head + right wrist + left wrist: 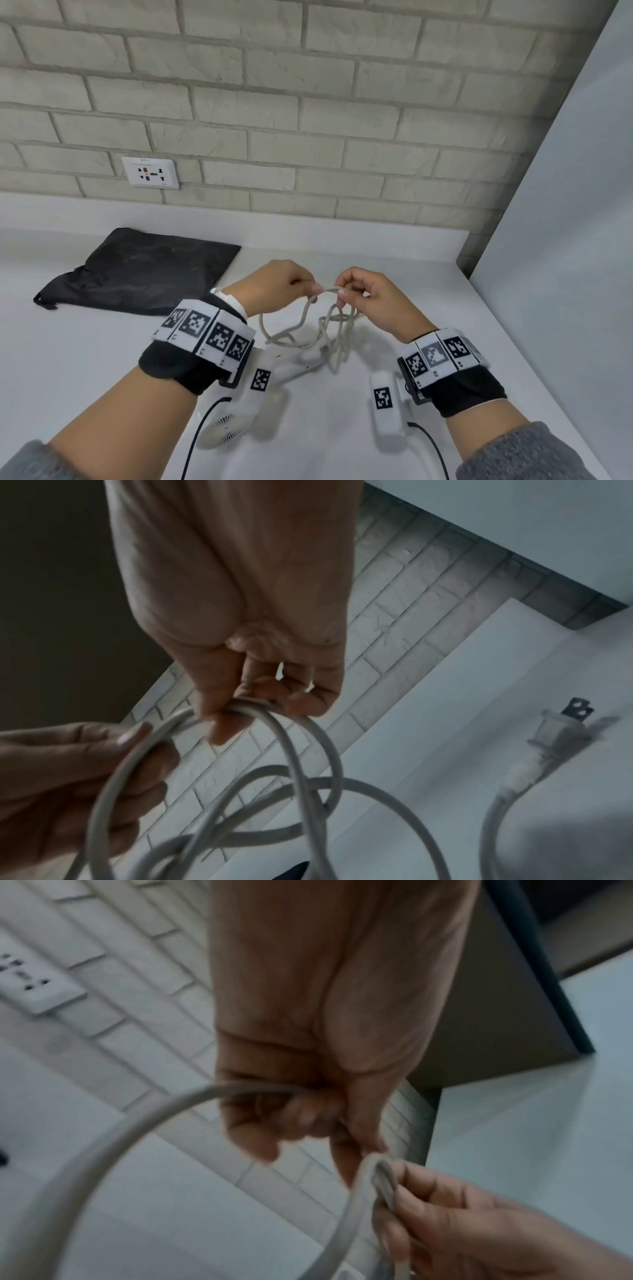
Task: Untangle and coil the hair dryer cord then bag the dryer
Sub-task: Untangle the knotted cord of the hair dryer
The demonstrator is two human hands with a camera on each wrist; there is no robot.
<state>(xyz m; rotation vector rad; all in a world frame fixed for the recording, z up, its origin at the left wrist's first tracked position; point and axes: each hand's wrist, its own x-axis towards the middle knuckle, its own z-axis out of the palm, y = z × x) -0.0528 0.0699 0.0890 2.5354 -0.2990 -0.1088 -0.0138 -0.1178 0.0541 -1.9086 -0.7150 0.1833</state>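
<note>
A pale grey cord (329, 329) hangs in tangled loops above the white counter between my two hands. My left hand (306, 287) pinches one strand at its top; in the left wrist view that hand (301, 1115) has its fingers curled round the cord (103, 1150). Close beside it, my right hand (345, 292) pinches the same loop; the right wrist view shows its fingers (246, 704) hooked over several strands (301, 777). The plug (322, 731) lies loose on the counter. The white dryer (222, 425) lies below my left wrist, partly hidden. A black bag (137, 270) lies flat at the back left.
A wall socket (150, 172) sits in the brick wall behind the bag. A tall white panel (565, 240) closes off the right side. The counter (85, 359) is white. Black cables from the wrist cameras trail toward the near edge.
</note>
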